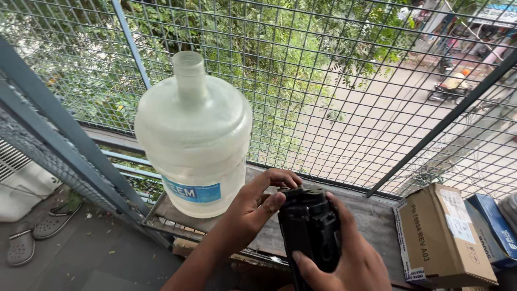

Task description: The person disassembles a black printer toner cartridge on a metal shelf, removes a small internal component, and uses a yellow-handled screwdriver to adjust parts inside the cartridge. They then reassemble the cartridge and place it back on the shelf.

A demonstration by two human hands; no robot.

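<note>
A black plastic cartridge-like part [309, 229] stands upright in the lower middle of the view, and both my hands are on it. My right hand [347, 258] wraps its right side and bottom from below. My left hand [258, 202] curls over its top left corner, thumb pressed on the top edge. Just to the left stands a large, empty, translucent water jug [194, 134] with a blue label, uncapped, upright on a ledge.
A grey wire mesh fence [323, 81] rises behind the wooden ledge [371, 213]. A brown cardboard box [444, 234] and a blue box [495, 223] lie at the right. Grey sandals [37, 231] sit on the floor at the lower left. A street lies far below.
</note>
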